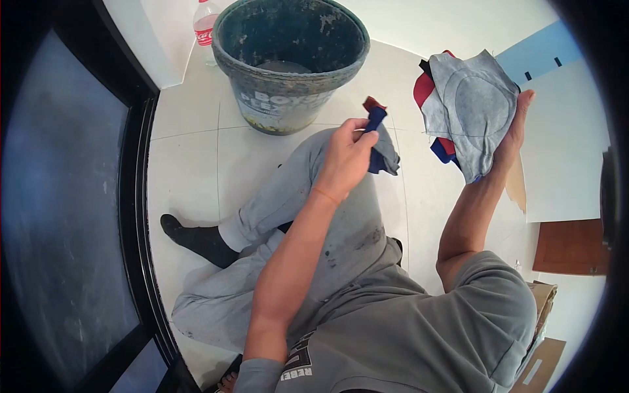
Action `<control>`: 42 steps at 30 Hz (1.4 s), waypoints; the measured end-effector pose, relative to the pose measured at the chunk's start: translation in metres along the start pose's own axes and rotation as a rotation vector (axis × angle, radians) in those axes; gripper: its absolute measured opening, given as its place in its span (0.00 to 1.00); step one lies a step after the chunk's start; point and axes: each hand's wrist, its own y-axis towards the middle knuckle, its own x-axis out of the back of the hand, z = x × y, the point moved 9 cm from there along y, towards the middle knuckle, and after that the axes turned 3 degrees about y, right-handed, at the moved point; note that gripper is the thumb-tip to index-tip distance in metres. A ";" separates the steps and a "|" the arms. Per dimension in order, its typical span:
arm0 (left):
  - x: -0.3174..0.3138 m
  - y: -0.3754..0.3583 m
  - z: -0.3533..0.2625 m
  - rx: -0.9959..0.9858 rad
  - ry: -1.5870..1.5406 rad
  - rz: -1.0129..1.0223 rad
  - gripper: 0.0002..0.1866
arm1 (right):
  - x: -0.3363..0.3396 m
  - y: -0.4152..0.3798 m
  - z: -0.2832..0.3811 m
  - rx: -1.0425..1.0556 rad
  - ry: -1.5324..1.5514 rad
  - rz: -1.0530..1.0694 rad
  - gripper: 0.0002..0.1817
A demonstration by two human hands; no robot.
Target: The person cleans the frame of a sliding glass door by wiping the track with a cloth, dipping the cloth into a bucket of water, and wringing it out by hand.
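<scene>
Pinched between the thumb and fingers of my left hand [347, 157] is a small crumpled fabric scrap [383, 147], grey and dark blue with a reddish end. It hangs above my bent knee. Over on the right, my raised right hand [514, 134] holds a bunch of fabric pieces [477, 105]. A grey piece with a rounded stitched outline lies on the near face of the bunch, and red, blue and black edges stick out behind it. Most of my right fingers are hidden behind the cloth; the thumb shows at the edge.
A worn dark green bucket [288, 78] stands on the tiled floor [187, 150] beyond my legs. Behind it, by the wall, is a plastic bottle [206, 29] with a red label. A dark-framed glass door [72, 209] runs along the left. Cardboard [540, 367] leans at lower right.
</scene>
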 end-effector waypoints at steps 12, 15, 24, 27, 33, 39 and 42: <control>0.017 0.020 -0.171 -0.738 0.956 -0.647 0.10 | 0.021 0.015 -0.026 -0.068 0.068 0.061 0.41; 0.037 0.034 -0.164 -0.585 1.462 -0.664 0.14 | 0.012 0.009 -0.027 -0.069 0.083 0.007 0.36; 0.005 0.018 -0.155 -0.726 1.489 -0.538 0.13 | 0.010 0.012 -0.038 -0.155 0.156 0.061 0.32; -0.001 0.012 -0.155 -0.881 1.433 -0.478 0.10 | 0.008 0.012 -0.036 -0.136 0.161 0.080 0.32; -0.023 -0.008 -0.161 -1.159 1.357 -0.516 0.12 | 0.009 0.009 -0.039 -0.160 0.128 0.047 0.34; -0.020 0.005 -0.154 -0.964 1.379 -0.424 0.10 | 0.012 0.009 -0.039 -0.158 0.142 0.027 0.35; -0.020 0.019 -0.150 -0.939 1.429 -0.486 0.09 | 0.021 0.019 -0.034 -0.066 0.143 0.043 0.38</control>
